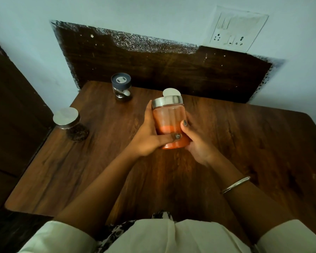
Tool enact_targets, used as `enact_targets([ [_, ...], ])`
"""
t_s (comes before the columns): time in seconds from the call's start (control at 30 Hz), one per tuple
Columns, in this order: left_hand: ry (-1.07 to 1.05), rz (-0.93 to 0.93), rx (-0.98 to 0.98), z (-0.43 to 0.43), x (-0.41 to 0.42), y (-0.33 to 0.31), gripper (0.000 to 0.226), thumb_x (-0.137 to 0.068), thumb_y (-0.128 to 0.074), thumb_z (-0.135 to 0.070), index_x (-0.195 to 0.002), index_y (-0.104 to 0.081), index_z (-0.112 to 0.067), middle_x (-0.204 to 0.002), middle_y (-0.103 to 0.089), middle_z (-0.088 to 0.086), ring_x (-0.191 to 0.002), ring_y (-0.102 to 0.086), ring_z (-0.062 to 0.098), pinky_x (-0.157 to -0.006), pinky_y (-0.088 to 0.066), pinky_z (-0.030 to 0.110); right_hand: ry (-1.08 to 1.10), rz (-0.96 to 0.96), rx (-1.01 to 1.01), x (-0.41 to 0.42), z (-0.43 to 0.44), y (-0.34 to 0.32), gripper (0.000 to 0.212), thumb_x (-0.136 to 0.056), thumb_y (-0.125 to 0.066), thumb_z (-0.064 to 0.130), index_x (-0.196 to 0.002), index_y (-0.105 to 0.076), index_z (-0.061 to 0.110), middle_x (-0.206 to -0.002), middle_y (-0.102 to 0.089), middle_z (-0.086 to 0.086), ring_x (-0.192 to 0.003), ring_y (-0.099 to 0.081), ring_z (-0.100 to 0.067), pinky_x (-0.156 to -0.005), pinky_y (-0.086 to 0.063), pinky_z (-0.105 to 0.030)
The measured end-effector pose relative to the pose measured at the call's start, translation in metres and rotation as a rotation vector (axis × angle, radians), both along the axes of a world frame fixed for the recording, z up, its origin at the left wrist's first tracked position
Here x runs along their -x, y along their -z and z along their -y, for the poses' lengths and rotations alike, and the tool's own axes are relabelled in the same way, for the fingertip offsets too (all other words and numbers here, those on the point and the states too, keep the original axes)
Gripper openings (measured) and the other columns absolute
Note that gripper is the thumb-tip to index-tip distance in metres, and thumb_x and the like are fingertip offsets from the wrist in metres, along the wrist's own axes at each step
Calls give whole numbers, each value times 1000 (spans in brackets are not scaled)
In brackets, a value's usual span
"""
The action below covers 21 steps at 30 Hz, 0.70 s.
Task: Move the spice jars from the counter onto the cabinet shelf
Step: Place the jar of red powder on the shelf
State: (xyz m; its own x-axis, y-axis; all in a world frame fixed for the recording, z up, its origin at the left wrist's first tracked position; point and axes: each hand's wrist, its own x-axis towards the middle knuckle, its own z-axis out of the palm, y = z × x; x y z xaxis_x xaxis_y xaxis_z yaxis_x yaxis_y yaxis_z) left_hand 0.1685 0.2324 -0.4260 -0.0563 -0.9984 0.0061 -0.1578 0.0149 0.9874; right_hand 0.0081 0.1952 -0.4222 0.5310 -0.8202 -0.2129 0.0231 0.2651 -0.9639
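- Counter (226, 143) is carrying two jars not yet moved: the steel-lidded jar (69, 123) at 9 o'clock of the hands, the dark-lidded jar (121, 86) at 11 o'clock. The cabinet shelf is out of view.
- Red spice jar (169, 121) is sitting at centre, clasped by both hands; pickup appears to be the step in hand. Next move is calling for a lift toward the shelf.
- Left hand (150, 136) is wrapping the jar's 9 o'clock side, thumb across the front.
- Right hand (197, 143) is cupping its 3 o'clock side.
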Motion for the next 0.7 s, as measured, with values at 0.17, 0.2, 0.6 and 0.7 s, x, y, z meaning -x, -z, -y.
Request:
enact_targets([
  [0.17,-1,53,-20,-3,0,-4,120,-69,-73,-32,-147,19,-24,-140,-31,-9,-121,-46,10,-94,-48,29,38,70,-88,-6,-5,1,93,-60,-77,47,-140,-31,40,-142,-41,-4,-122,-50,-28,-83,-55,-47],
  [0.2,13,80,-24,-3,-2,-5,119,-74,-73,-28,-147,21,-24,-139,-31,-9,-121,-45,10,-92,-48,26,81,22,-46,-7,-6,1,89,-63,-74,44,-141,-30,43,-144,-39,-3,-125,-48,-29,-89,-52,-52],
  [0.6,18,-137,-9,-6,-5,-7,106,-61,-74,-27,-145,-9,-22,-125,-47,-9,-111,-58,9,-80,-55,21,-8,-35,58,7,-9,-7,80,-73,-64,28,-141,-26,42,-135,-45,1,-122,-51,-25,-93,-51,-45],
  [0.7,66,-91,8,-7,-3,-9,98,-77,-69,-9,-145,-1,-24,-123,-43,-14,-102,-59,-8,-75,-53,14,-43,-29,14,6,-12,-5,76,-74,-64,28,-141,-29,38,-139,-44,-4,-122,-51,-28,-94,-50,-45],
])
